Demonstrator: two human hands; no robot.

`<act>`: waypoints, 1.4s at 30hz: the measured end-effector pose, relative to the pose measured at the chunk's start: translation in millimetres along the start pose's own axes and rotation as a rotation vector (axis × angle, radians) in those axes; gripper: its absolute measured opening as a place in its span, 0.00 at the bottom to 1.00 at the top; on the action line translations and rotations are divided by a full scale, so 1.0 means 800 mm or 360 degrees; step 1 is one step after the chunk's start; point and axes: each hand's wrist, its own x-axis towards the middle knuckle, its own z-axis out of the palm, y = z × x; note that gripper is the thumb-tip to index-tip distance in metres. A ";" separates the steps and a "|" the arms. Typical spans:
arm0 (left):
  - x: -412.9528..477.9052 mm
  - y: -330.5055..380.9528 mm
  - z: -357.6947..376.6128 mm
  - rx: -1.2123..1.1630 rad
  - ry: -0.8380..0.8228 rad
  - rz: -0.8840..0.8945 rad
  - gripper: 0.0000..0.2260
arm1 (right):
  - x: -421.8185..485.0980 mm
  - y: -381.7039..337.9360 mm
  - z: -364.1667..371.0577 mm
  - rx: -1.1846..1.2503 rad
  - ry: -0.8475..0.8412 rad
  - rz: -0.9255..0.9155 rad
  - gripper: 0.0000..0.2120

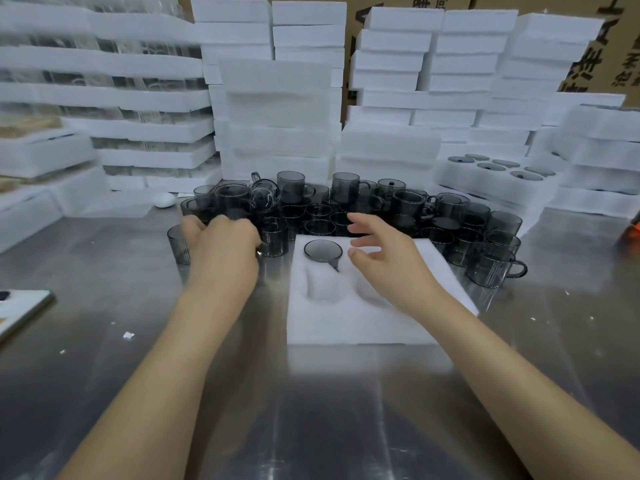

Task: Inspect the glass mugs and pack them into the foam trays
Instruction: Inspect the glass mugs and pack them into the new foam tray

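Glass mugs [346, 209], smoky grey, crowd the far middle of the steel bench [104, 341], some upright, a few stacked on others. One mug [322, 251] already sits sunk in the far-left pocket of the foam tray [346, 323], which lies flat on the bench just in front of the cluster; the pocket next to it shows bare foam.

Left hand [221, 244]: reached in at the left edge of the cluster, fingers curled down among the mugs. Fingertips hidden behind the knuckles, so whether the grip has closed on a mug cannot be told.

Right hand [384, 251]: above the far right part of the tray, fingers spread and loosely bent, thumb apart, grip holding nothing.

Behind: stacks of white foam trays [277, 116], one at right [498, 168] filled with mugs. Cardboard cartons [616, 46] at the back. Small white oval object [164, 199] left of the mugs.
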 end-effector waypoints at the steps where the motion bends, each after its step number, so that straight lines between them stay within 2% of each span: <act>1: -0.001 0.003 0.001 0.0020 -0.0014 0.0035 0.11 | 0.000 0.001 0.001 -0.0032 -0.0024 -0.0016 0.23; 7: -0.007 0.020 0.005 -0.0113 0.0077 0.0142 0.17 | 0.001 0.005 0.004 -0.0152 -0.0094 -0.0081 0.20; 10: -0.004 0.014 0.001 -0.0403 0.0346 0.0064 0.19 | 0.000 0.005 0.005 -0.0199 -0.0105 -0.0103 0.19; 13: -0.001 0.011 -0.005 -0.0592 0.0655 0.0072 0.14 | -0.001 0.005 0.004 -0.0236 -0.0121 -0.0138 0.18; 15: 0.002 0.013 -0.007 -0.0875 0.0733 0.0044 0.12 | -0.001 0.004 0.004 -0.0235 -0.0119 -0.0147 0.19; 18: 0.004 0.021 -0.009 -0.1715 0.0565 -0.0024 0.16 | -0.001 0.002 0.003 -0.0201 -0.0098 -0.0160 0.22; 19: 0.003 0.025 -0.011 -0.1905 0.0471 0.0002 0.17 | -0.001 0.002 0.003 -0.0161 -0.0077 -0.0165 0.25; 21: 0.000 0.032 -0.014 -0.2058 0.0350 0.0089 0.18 | -0.001 0.000 0.002 -0.0062 -0.0015 -0.0176 0.29; 24: -0.005 0.041 -0.014 -0.2089 0.0238 0.0259 0.19 | -0.001 -0.005 0.001 0.0073 0.0133 -0.0253 0.36; 27: -0.009 0.047 -0.012 -0.2092 0.0157 0.0376 0.19 | -0.002 -0.007 -0.001 0.0152 0.0261 -0.0370 0.37; 32: -0.008 0.049 -0.008 -0.2049 0.0146 0.0438 0.13 | -0.004 -0.012 -0.004 0.0257 0.0226 -0.0279 0.31; 42: -0.009 0.050 -0.004 -0.1978 0.0173 0.0478 0.13 | -0.004 -0.017 -0.006 0.0361 0.0226 -0.0256 0.29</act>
